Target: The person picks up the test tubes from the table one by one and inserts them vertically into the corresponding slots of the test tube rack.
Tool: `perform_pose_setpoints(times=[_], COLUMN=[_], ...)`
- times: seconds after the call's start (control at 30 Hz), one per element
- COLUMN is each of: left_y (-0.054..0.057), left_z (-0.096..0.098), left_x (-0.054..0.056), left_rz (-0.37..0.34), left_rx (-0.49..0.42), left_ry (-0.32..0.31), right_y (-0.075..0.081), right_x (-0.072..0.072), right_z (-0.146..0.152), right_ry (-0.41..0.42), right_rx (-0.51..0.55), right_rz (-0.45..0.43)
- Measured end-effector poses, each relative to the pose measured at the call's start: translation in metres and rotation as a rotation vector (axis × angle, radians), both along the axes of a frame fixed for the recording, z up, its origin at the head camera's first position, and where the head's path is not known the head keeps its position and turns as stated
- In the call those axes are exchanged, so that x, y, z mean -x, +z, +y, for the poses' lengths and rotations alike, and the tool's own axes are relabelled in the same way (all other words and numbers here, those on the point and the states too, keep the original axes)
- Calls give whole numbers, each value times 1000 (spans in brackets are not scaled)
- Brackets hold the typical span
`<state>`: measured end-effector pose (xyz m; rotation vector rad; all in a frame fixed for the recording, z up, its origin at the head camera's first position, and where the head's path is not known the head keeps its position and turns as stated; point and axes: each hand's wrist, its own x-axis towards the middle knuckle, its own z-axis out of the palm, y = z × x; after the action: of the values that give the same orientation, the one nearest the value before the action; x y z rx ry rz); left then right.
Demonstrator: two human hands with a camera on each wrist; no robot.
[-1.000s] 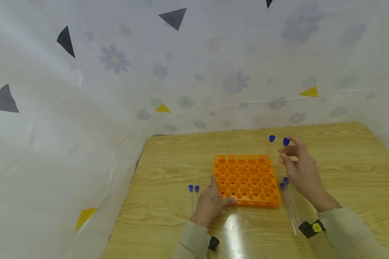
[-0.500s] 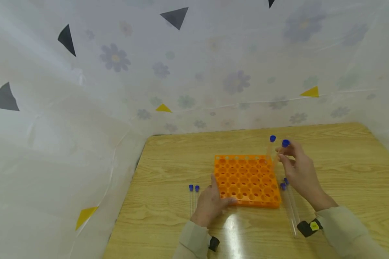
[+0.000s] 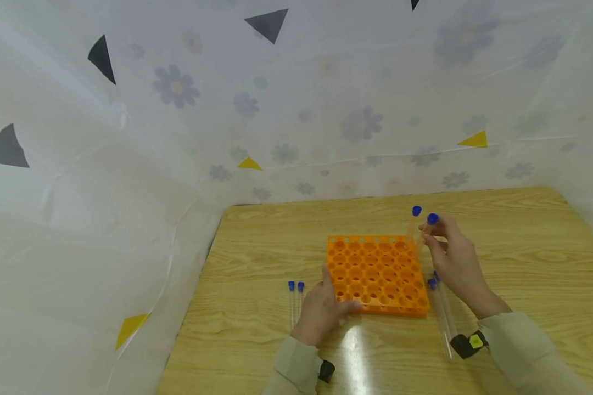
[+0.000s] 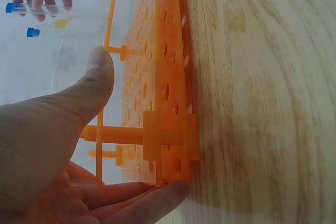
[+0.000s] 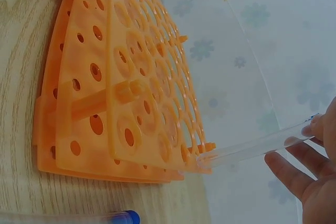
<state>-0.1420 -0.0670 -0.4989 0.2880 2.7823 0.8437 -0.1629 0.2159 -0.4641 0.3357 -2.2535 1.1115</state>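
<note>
An orange test tube rack (image 3: 370,274) stands on the table. My left hand (image 3: 318,312) grips its near left corner, thumb (image 4: 100,66) at the top plate and fingers against the side. My right hand (image 3: 457,260) pinches a clear test tube (image 5: 244,149) just below its blue cap (image 3: 432,219). This tube is tilted, its lower end right at the rack's far right corner in the right wrist view. Another blue-capped test tube (image 3: 416,212) stands upright in the rack's back right hole.
Two capped tubes (image 3: 443,318) lie on the table right of the rack, partly near my right wrist. Two more tubes (image 3: 291,302) lie at its left, beside my left hand. A pale flowered sheet (image 3: 296,109) hangs behind the wooden table (image 3: 257,241).
My right hand has shifted slightly left, tilting the tube and bringing its lower end to the rack's back right corner. The left hand and rack have stayed in place.
</note>
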Motion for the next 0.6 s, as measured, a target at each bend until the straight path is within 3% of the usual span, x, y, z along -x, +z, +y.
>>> perform_pose_setpoints(times=[0.6], left_y=[0], left_z=[1], left_x=[0], left_rz=[2], left_rx=[11], left_ry=[6], right_y=[-7], right_x=[4], right_z=[0], right_ry=[-57], right_rx=[-69], right_rz=[-120])
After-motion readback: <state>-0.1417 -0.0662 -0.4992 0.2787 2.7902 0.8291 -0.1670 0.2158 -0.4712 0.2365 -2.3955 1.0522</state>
